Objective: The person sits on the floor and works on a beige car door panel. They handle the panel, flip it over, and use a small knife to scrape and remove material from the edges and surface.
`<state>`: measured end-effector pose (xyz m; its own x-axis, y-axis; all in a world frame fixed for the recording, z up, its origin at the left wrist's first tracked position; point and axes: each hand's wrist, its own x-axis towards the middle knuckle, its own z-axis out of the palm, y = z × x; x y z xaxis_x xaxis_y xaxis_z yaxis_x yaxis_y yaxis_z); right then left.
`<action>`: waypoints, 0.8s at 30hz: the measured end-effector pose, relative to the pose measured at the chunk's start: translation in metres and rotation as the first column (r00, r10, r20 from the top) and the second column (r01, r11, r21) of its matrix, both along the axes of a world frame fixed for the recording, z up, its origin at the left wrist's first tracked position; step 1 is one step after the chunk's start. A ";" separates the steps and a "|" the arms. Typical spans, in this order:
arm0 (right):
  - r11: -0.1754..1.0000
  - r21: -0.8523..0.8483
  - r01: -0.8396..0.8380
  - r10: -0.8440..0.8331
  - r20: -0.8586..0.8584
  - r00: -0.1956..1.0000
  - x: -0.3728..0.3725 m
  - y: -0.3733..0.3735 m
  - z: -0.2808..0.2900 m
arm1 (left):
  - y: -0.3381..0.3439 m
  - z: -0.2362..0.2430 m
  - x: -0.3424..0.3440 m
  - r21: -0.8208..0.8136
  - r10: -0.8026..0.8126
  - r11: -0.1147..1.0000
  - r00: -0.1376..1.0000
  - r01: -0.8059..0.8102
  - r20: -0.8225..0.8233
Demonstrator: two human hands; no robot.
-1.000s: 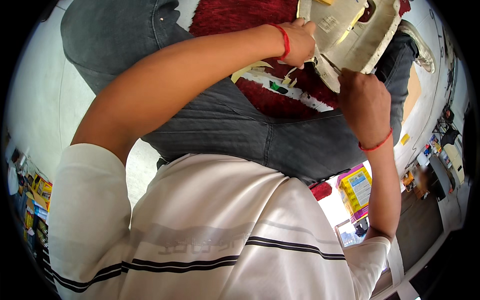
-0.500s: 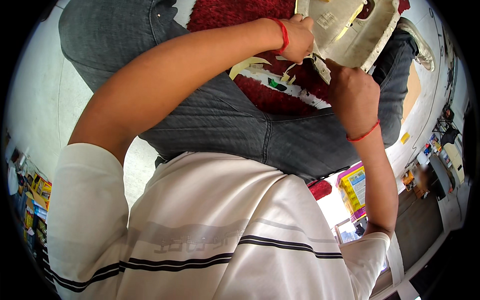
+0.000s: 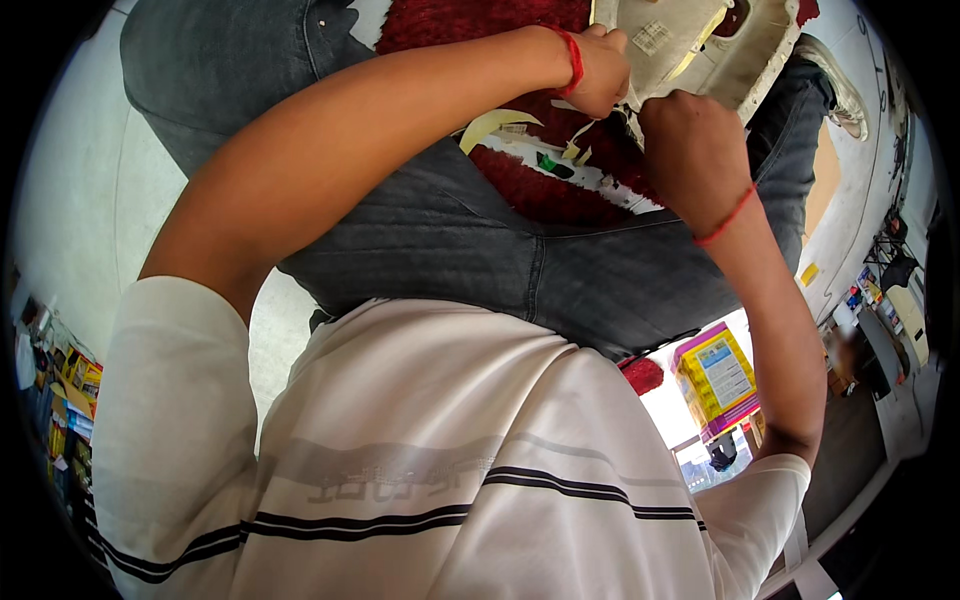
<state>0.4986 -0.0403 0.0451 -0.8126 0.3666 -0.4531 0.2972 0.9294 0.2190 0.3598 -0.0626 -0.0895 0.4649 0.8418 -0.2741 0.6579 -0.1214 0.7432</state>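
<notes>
A worn beige moulded panel (image 3: 725, 78) with raised edges and an opening lies in front of me at the top of the view. My left hand (image 3: 602, 78) is closed on its near left edge, fingertips partly hidden. Close beside it on the right, my right hand (image 3: 693, 148) is clenched in a fist at the panel's near edge. Whatever that fist holds is hidden by its back. Below the hands lie pale yellow tape strips (image 3: 490, 127) and a small green and black piece (image 3: 553, 166).
My legs in dark jeans (image 3: 420, 235) are folded around the work. A shaggy red rug (image 3: 465, 20) lies under the panel. A yellow and purple package (image 3: 718, 378) rests by my right elbow. Brown cardboard (image 3: 824, 178) is beyond my right knee, and boxes (image 3: 82, 385) stand far left.
My right hand has moved slightly up and left, and its wrist has turned. The thin dark tip that showed from its fist is hidden now. My left hand has barely shifted.
</notes>
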 end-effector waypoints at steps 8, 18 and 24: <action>0.994 -0.095 0.047 -0.049 -0.014 0.999 0.002 0.021 -0.017 | -0.001 0.011 0.000 -0.047 0.002 0.999 0.999 0.000 0.042; 0.944 -0.216 0.249 -0.184 0.280 0.942 -0.013 0.049 -0.029 | 0.002 0.010 0.001 0.010 -0.033 0.999 0.998 0.034 -0.057; 0.923 -0.380 0.069 0.062 0.321 0.945 0.000 0.072 -0.042 | 0.007 0.006 0.001 0.068 -0.111 0.990 0.983 0.122 -0.148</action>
<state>0.4984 0.0320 0.0030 -0.5979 0.1152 -0.7933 0.2746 0.9592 -0.0676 0.3610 -0.0556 -0.0838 0.5215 0.8054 -0.2818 0.7352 -0.2564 0.6275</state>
